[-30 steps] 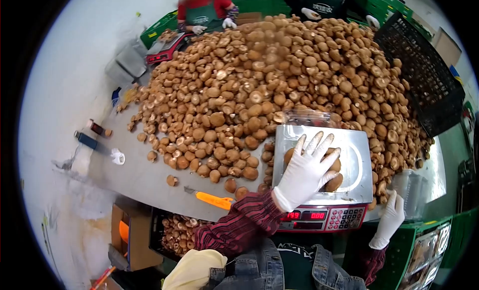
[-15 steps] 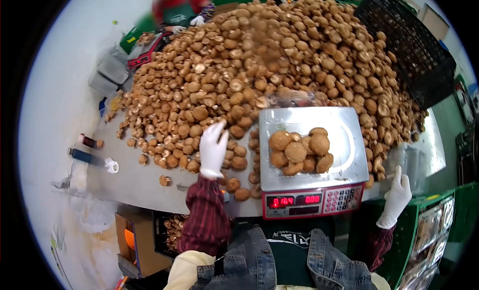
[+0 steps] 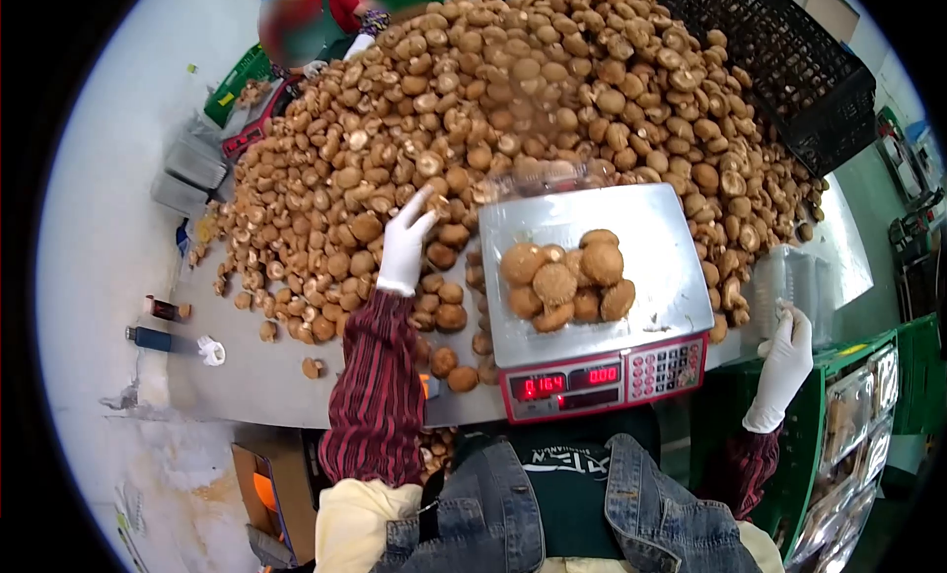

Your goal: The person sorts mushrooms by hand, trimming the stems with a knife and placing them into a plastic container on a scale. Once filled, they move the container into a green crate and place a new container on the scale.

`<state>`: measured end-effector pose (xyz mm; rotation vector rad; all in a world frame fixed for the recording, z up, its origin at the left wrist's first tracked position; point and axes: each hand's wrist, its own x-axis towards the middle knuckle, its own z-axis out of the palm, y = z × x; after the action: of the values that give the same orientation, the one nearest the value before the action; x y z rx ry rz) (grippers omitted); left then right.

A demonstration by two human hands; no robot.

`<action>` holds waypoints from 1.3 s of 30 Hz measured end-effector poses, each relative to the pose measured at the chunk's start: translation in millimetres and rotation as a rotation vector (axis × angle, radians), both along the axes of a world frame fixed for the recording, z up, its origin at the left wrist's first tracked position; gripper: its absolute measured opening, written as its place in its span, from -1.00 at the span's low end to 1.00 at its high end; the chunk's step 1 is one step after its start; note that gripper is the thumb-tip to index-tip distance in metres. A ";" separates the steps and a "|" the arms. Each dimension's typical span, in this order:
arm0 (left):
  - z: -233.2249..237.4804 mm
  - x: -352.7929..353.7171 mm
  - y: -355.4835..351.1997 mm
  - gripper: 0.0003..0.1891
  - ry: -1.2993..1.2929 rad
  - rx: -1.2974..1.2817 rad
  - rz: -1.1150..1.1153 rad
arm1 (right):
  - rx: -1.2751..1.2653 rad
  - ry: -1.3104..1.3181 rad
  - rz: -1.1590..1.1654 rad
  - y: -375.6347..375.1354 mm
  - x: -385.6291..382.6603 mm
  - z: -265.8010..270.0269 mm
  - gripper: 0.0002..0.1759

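My left hand (image 3: 404,250), in a white glove, reaches into the near edge of a big pile of brown mushrooms (image 3: 390,144). Its fingers are apart, with the tips against mushrooms there. To its right, a digital scale (image 3: 646,267) carries a small heap of mushrooms (image 3: 554,283) on its steel plate. The red display reads 0.164 and 0.00. My right hand (image 3: 782,369), also gloved, is at the table's right edge, its fingers loosely bent and apart. It is beside clear plastic trays (image 3: 789,282); contact with them is uncertain.
A black crate (image 3: 779,65) holding mushrooms leans at the back right. Packed trays fill a green crate (image 3: 838,425) at the lower right. Across the pile is another person (image 3: 321,26) near a second red scale (image 3: 247,129). Small bottles (image 3: 150,337) stand on the left.
My left hand has moved farther into the pile. My right hand's fingers have bent more. The view has shifted slightly; the scale heap and its reading look the same.
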<state>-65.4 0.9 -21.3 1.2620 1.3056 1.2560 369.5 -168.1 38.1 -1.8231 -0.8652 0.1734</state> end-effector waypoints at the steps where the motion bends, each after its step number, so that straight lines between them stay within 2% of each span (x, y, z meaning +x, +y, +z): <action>1: 5.2 2.2 -6.3 -0.51 -0.629 -0.048 -0.161 | 0.010 -0.016 0.033 0.6 0.6 -3.7 -0.81; 2: 11.2 1.7 -13.5 -0.48 -0.854 -0.062 -0.352 | 0.017 -0.033 0.066 1.4 0.1 -7.5 -0.82; 4: 29.5 15.3 -28.5 -0.48 -0.967 -0.103 -0.380 | 0.015 -0.007 0.078 5.1 -4.8 -11.3 -0.83; 6: 42.5 28.4 -36.0 -0.48 -0.966 -0.093 -0.454 | -0.034 -0.039 0.089 6.0 -8.8 -8.2 -0.86; 7: 46.2 36.4 -39.8 -0.44 -0.959 -0.102 -0.410 | -0.002 -0.084 0.102 6.6 -8.9 -12.8 -0.86; 8: 51.4 43.8 -44.5 -0.47 -0.882 -0.059 -0.436 | 0.025 -0.128 0.113 6.2 -8.6 -17.5 -0.86; 10: 68.0 65.1 -54.0 -0.57 -0.442 0.019 -0.307 | -0.004 -0.170 0.132 4.0 -18.4 -11.2 -0.86; 11: 81.8 77.7 -62.6 -0.67 -0.131 0.042 -0.235 | 0.005 -0.202 0.146 4.1 -23.5 -9.7 -0.86; 12: 78.6 92.7 -65.8 -0.67 -0.143 0.149 -0.227 | 0.013 -0.233 0.161 4.0 -27.0 -9.3 -0.86; 14: 64.2 109.6 -63.9 -0.64 0.269 0.504 -0.270 | 0.097 -0.244 0.221 6.3 -31.7 -17.1 -0.84; 15: 69.9 118.1 -68.9 -0.63 0.463 0.463 -0.304 | 0.091 -0.239 0.241 6.8 -35.7 -19.1 -0.85; 16: 63.5 117.0 -62.8 -0.65 0.732 0.574 -0.403 | 0.085 -0.235 0.264 7.7 -44.3 -14.1 -0.85; 17: 60.3 114.4 -59.8 -0.66 0.752 0.600 -0.384 | -0.077 -0.149 0.269 2.6 -54.3 -1.6 -0.87; 18: 61.3 111.8 -56.9 -0.67 0.774 0.625 -0.364 | 0.016 -0.186 0.306 6.2 -53.3 -25.4 -0.86; 20: 65.3 101.6 -47.5 -0.64 0.634 0.546 -0.107 | 0.000 -0.216 0.391 7.1 -71.9 -24.1 -0.77; 21: 63.2 94.6 -40.3 -0.63 0.741 0.542 0.031 | -0.081 -0.054 0.452 7.1 -79.3 -21.5 -0.71; 22: 69.2 90.2 -37.0 -0.57 0.802 0.425 0.066 | -0.163 0.108 0.515 6.4 -86.5 -17.1 -0.64; 24: 41.4 73.5 -12.5 -0.49 0.689 0.145 -0.057 | -0.197 0.122 0.659 11.7 -96.7 -13.4 -0.58; 25: 41.0 76.1 -8.2 -0.43 0.383 -0.045 -0.157 | -0.184 0.254 0.700 15.5 -102.0 -15.8 -0.58; 26: 36.4 74.5 -4.0 -0.37 0.080 -0.120 -0.180 | -0.168 0.385 0.739 19.6 -106.7 -17.5 -0.59; 27: 44.4 80.4 -9.8 -0.37 -0.052 -0.045 -0.111 | -0.182 0.514 0.737 21.4 -109.0 -19.7 -0.58; 28: 51.0 85.7 -18.4 -0.36 -0.183 0.031 -0.047 | -0.163 0.512 0.738 22.7 -108.6 -18.9 -0.58; 29: 47.1 81.7 -29.1 -0.39 -0.096 0.183 -0.082 | -0.135 0.593 0.749 22.2 -106.6 -18.2 -0.55; 30: 52.8 84.2 -42.6 -0.48 -0.247 0.225 -0.087 | -0.112 0.675 0.757 21.1 -105.0 -16.8 -0.50; 31: 50.7 71.4 -62.2 -0.51 -0.054 0.146 -0.118 | -0.136 0.771 0.723 19.9 -104.0 -13.4 -0.41; 32: 38.0 62.9 -71.1 -0.53 0.191 0.485 -0.133 | -0.126 0.770 0.717 19.8 -103.0 -17.0 -0.41; 33: 26.0 55.2 -84.1 -0.70 0.378 0.593 -0.134 | -0.084 0.867 0.699 19.4 -102.4 -23.9 -0.39; 34: 34.8 62.7 -107.4 -0.70 0.516 0.498 -0.100 | -0.040 0.964 0.695 21.2 -103.6 -29.0 -0.37; 35: 43.4 72.9 -127.0 -0.54 0.529 0.370 -0.037 | -0.044 0.933 0.710 21.1 -104.4 -25.5 -0.39; 37: 19.2 75.2 -145.6 -0.46 0.170 0.116 -0.011 | -0.112 0.799 0.756 22.8 -110.5 -8.8 -0.54; 38: 33.0 88.6 -153.1 -0.47 -0.172 -0.087 0.045 | -0.162 0.745 0.736 24.9 -114.7 -4.9 -0.59; 39: 32.9 91.1 -155.1 -0.46 -0.315 -0.131 0.026 | -0.128 0.819 0.727 25.7 -115.9 -8.9 -0.63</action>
<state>25.7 -154.2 11.6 0.9156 1.1573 1.3052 253.6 -142.4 29.2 -1.2679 -0.8672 1.3517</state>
